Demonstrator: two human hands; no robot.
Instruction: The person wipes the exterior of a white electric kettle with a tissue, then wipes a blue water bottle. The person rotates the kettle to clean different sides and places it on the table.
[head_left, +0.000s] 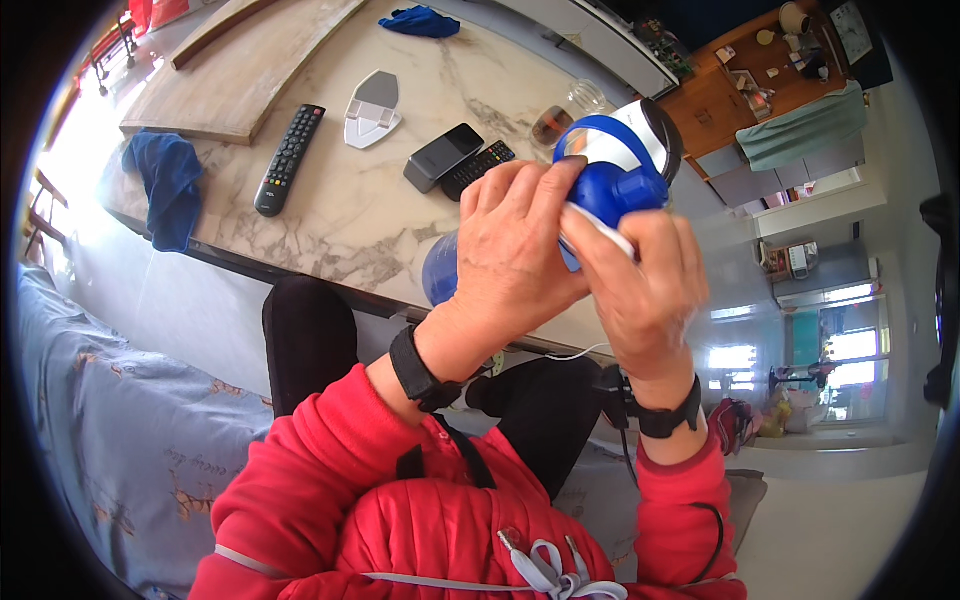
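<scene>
Both hands are raised over the near edge of a marble-patterned table, at a blue plastic bottle (441, 270) with a blue cap (600, 187) and a loop handle. My left hand (514, 240) is wrapped around the bottle just below the cap, its thumb side hidden. My right hand (645, 285) pinches a white cloth or tissue (604, 231) against the cap's lower rim. The bottle lies tilted, its translucent base showing left of my left wrist. Part of its body is covered by the hands.
On the marble-patterned table (352, 240) lie a TCL remote control (289, 160), a white folding stand (373, 110), a black box-shaped device (444, 157), a second remote (480, 169), blue cloths (166, 187) and a wooden board (240, 82). A white round-ended appliance (637, 139) stands beyond the cap.
</scene>
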